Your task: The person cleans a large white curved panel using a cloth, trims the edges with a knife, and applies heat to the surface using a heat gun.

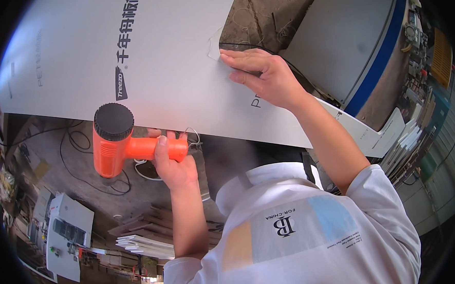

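Observation:
In my left hand (173, 168) is the orange handle of a heat gun (104, 153). Its black ribbed cap (114, 121) faces up, and the body points downward beside the near edge of a large white board (174, 67). My right hand (271, 78) lies at the board's right edge, its fingers stretched out with the thumb slightly apart. Close by the fingertips, a thin clear piece of film (212, 46) shows on the board. Whether the fingers touch this film I cannot tell. A pale cord (192, 131) loops at the handle's end.
To the right stands a grey cabinet-like panel with a blue edge (360, 78). White boards (402, 143) lean beyond my right arm. A black cable (78, 142) trails over the floor at left. Stacked boards (145, 244) and a white machine (70, 230) stand at lower left.

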`<state>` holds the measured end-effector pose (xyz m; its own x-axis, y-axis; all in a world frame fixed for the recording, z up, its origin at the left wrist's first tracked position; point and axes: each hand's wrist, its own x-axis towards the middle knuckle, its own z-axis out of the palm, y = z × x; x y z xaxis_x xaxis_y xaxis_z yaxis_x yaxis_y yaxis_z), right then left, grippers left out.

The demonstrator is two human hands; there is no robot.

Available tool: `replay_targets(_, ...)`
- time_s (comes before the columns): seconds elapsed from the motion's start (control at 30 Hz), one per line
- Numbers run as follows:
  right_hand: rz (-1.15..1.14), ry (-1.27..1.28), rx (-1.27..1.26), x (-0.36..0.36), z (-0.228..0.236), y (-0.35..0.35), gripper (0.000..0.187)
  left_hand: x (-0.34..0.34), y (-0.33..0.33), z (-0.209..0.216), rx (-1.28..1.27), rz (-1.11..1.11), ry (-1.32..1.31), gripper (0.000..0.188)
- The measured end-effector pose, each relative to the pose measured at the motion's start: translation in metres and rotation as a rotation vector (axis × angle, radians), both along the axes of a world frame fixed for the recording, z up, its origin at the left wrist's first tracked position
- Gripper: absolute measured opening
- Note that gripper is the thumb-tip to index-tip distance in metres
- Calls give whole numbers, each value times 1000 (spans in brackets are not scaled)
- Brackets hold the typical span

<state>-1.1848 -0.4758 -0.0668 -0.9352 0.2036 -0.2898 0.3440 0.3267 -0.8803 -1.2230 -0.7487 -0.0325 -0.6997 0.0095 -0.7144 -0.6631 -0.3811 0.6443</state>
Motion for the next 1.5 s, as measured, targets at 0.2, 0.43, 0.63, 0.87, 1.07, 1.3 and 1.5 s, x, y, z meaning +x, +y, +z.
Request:
replay_targets(0.2, -136, -156, -182, -7, 11, 1, 52, -7, 2, -2, -18, -14, 4, 48)
replay_targets(0.43, 1, -90, -91, -8, 9, -1, 63, -17, 3, -13, -264, -2, -35, 47)
replay_targets(0.63, 43, -63, -10, -8, 9, -1, 62, -20, 5, -12, -311, -29, -31, 47)
replay_targets(0.87, 42, -96, -1, -9, 14, -6, 57, -21, 5, -16, -320, -23, -22, 48)
replay_targets(1.07, 48, 66, 222, -4, 7, -5, 42, -20, 0, -23, -367, -44, 2, 45)
replay_targets(1.3, 119, -4, 147, 1, 14, 11, 37, -23, 4, -19, -336, -21, -56, 49)
replay_targets(1.5, 320, 25, 132, -11, 13, 44, 32, -21, 2, -21, -328, 6, -50, 48)
